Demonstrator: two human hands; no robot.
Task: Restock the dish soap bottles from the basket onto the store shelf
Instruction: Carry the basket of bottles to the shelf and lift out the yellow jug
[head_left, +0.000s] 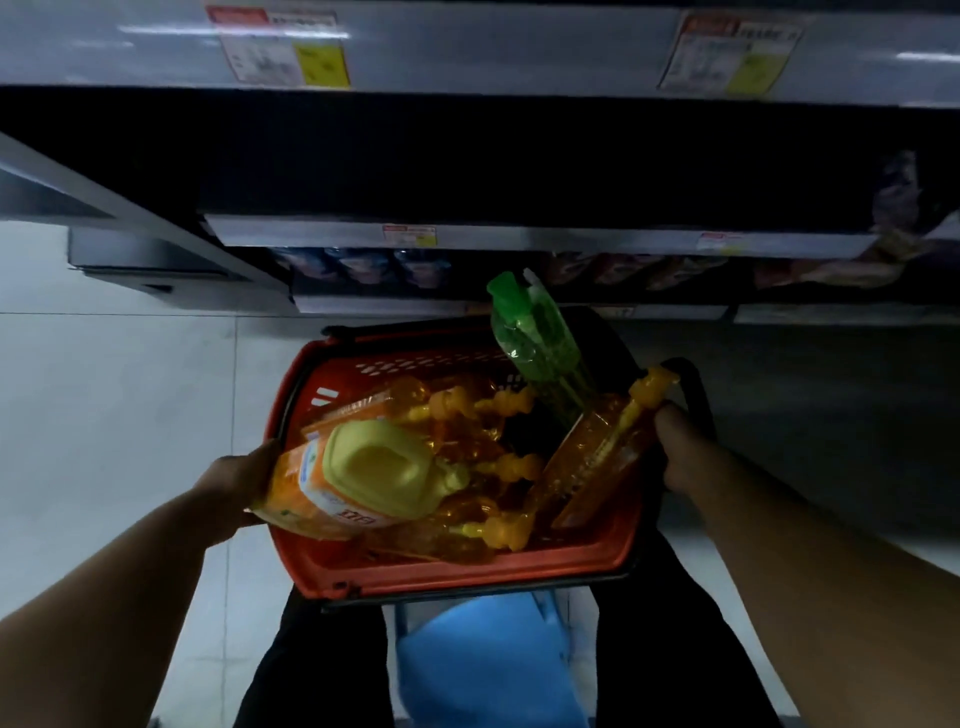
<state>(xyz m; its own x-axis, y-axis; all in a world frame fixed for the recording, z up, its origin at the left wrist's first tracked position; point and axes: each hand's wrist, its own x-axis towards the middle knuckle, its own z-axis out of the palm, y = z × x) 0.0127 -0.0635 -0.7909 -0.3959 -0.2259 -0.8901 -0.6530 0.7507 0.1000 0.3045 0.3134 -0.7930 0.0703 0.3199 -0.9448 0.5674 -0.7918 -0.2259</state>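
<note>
A red basket (452, 569) rests on a blue stool below me, filled with several orange dish soap bottles (467, 447) lying on their sides. My left hand (236, 491) grips a large orange bottle with a yellow cap (358, 478) at the basket's left rim. My right hand (680, 447) holds a slim orange pump bottle (602, 457), tilted up at the right rim. A green bottle (535, 338) stands tilted in the basket's far right corner. The dark store shelf (467, 161) gapes in front of me.
The blue stool (483, 660) stands between my legs. Price tags (280, 47) hang on the upper shelf edge. A lower shelf (519, 239) carries packaged goods beneath it. Pale floor tiles (130, 389) stretch to the left.
</note>
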